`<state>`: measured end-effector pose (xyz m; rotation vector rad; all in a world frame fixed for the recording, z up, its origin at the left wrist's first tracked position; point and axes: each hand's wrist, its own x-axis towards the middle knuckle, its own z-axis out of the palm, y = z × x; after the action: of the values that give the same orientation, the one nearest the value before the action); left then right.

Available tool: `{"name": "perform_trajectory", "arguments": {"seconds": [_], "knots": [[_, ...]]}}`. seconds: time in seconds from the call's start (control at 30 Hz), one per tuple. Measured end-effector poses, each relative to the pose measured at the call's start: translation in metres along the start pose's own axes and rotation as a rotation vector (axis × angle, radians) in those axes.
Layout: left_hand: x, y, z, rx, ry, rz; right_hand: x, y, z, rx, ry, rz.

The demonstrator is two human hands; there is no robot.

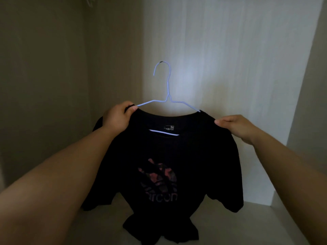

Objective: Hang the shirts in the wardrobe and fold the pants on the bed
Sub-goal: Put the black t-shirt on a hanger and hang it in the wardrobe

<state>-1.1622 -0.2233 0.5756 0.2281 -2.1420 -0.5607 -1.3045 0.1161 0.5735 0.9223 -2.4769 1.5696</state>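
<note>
We pinch the black shirt (pixel 168 156) at each shoulder, left hand (pixel 118 117) and right hand (pixel 235 128), inside the wardrobe (pixel 221 50); the hanger (pixel 169 98) hook rises midway between them (no rail in view).

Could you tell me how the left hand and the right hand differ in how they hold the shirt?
The left hand grips the shirt right where the hanger wire enters the collar; the right hand grips farther out on the shoulder, away from the bare wire. The left hand sits higher than the right hand. Both pinch the black fabric, thumb tips showing, and hold the shirt up.
</note>
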Motion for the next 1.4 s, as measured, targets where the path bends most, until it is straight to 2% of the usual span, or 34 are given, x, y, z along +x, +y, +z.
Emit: {"name": "perform_trajectory", "arguments": {"seconds": [0.13, 0.27, 0.4, 0.57, 0.7, 0.77, 0.87, 0.93, 1.1, 1.13, 1.27, 1.4], "knots": [[0.013, 0.000, -0.003, 0.102, 0.067, 0.016, -0.001, -0.012, -0.004, -0.034, -0.086, 0.004], [0.029, 0.001, -0.007, 0.016, 0.065, -0.078, -0.003, -0.033, 0.001, 0.310, -0.162, -0.021], [0.033, 0.019, -0.004, -0.246, 0.058, -0.099, 0.002, -0.052, 0.017, 0.437, -0.095, -0.011], [0.022, 0.042, 0.003, -0.303, 0.097, -0.024, 0.014, -0.091, 0.038, 0.460, 0.037, -0.032], [-0.004, 0.050, 0.009, -0.527, 0.075, -0.085, 0.029, -0.140, 0.035, 0.513, 0.122, -0.067], [-0.014, 0.060, 0.008, -0.471, 0.040, -0.045, 0.036, -0.163, 0.036, 0.523, 0.163, -0.093], [-0.023, 0.087, 0.009, -0.247, -0.141, 0.121, 0.047, -0.191, 0.048, 0.476, 0.234, -0.139], [-0.026, 0.106, 0.017, -0.117, -0.192, 0.126, 0.050, -0.206, 0.058, 0.456, 0.280, -0.165], [-0.016, 0.127, 0.027, -0.055, -0.030, -0.172, 0.049, -0.234, 0.078, 0.463, 0.351, -0.232], [-0.015, 0.126, 0.026, -0.020, -0.003, -0.171, 0.048, -0.239, 0.080, 0.466, 0.361, -0.242], [-0.009, 0.118, 0.019, 0.300, 0.144, 0.049, 0.049, -0.263, 0.083, 0.532, 0.389, -0.221], [0.014, 0.107, -0.001, 0.360, 0.280, -0.012, 0.052, -0.290, 0.084, 0.536, 0.404, -0.227]]}}
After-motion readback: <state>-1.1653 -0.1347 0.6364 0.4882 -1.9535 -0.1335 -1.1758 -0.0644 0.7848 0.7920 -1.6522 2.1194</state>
